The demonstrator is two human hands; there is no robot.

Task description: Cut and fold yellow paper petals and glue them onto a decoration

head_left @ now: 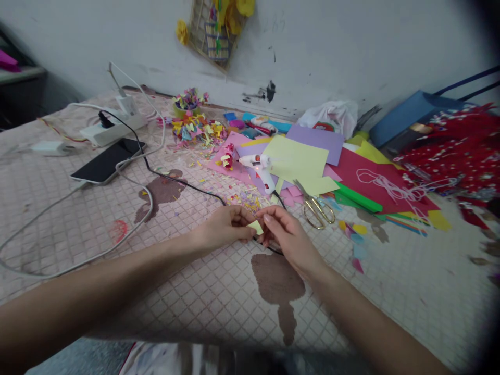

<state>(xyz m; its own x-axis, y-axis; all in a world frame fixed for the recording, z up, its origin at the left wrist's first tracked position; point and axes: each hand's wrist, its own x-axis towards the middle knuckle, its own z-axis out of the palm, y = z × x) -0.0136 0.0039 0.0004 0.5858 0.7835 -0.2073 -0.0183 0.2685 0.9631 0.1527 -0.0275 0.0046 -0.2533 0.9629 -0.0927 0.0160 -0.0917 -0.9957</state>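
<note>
Between my two hands, above the table, is a small piece of pale yellow paper (pixel 255 226). My left hand (pixel 230 225) pinches its left side between thumb and fingers. Close against its right edge, my right hand (pixel 284 232) has its fingers curled together at the paper. Just beyond them a white glue gun (pixel 261 169) lies on coloured sheets, a small light glowing on it. Gold-handled scissors (pixel 318 208) rest to the right of the glue gun. A pink paper flower piece (pixel 227 156) sits by the gun's nozzle.
A black cable (pixel 183 182) runs under my hands. At left are a power strip (pixel 113 127), a tablet (pixel 109 160) and a looping white cable (pixel 150 208). Paper scraps (pixel 199 130) heap near a small bowl (pixel 186 109). Coloured sheets (pixel 299 159) and white string (pixel 402 190) lie right.
</note>
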